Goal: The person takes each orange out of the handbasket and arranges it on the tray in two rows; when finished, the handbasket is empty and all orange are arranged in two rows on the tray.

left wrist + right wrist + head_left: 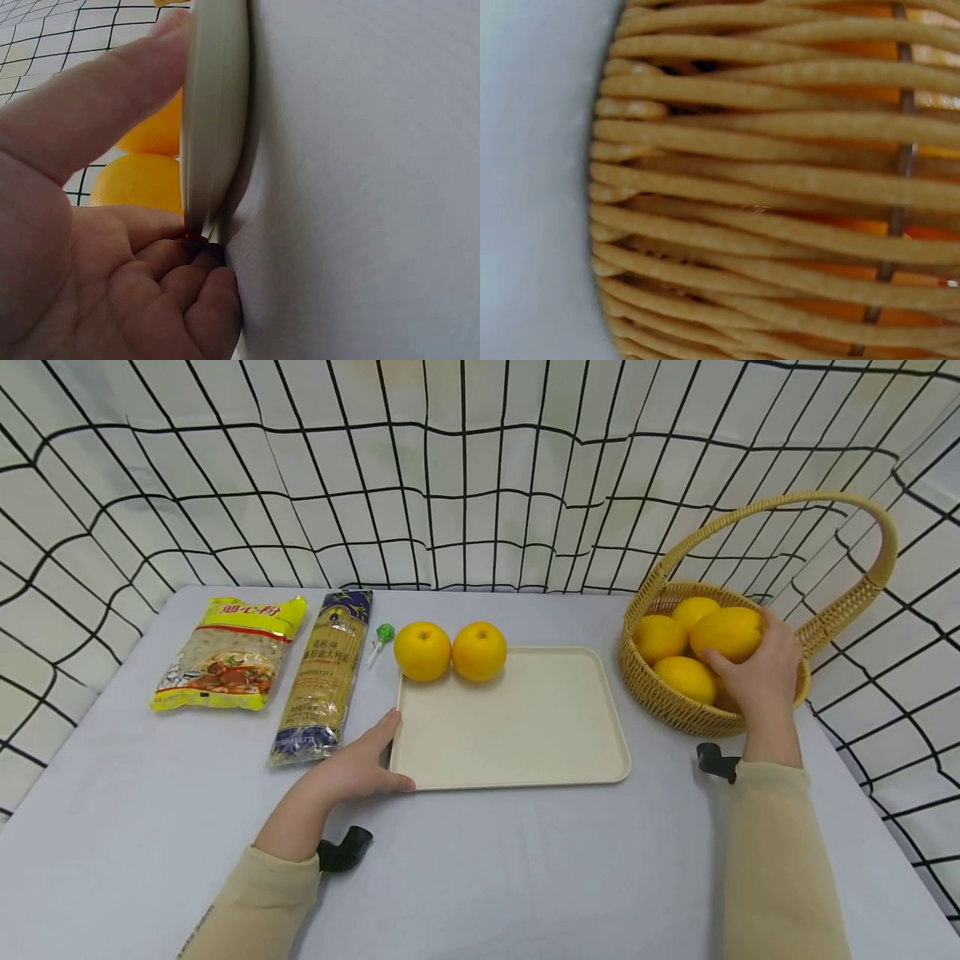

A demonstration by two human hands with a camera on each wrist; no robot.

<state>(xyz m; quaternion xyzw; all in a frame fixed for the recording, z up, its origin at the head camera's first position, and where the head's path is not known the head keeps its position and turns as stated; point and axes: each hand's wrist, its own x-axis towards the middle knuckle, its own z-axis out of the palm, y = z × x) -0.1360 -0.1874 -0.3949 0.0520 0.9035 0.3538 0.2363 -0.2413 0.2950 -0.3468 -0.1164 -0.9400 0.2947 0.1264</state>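
My left hand [360, 768] holds the near left corner of a cream tray [510, 735], thumb at the front edge and index finger along the left side. The left wrist view shows the thumb [112, 97] against the tray rim [214, 112] and the other fingers bent beside it. Two round oranges [422, 651] sit side by side at the tray's far left corner. In the wicker basket [675, 714] on the right, my right hand [765, 672] grips a yellow lemon [726, 633] on top of several others. Basket weave fills the right wrist view, hiding that hand.
Left of the tray lie a long spaghetti pack [318, 685], a yellow-and-clear pasta bag [232, 652] and a green lollipop [384, 633]. The basket's tall handle [825, 500] arches over the fruit. Black grid netting [465, 493] over white cloth stands around the table [525, 877].
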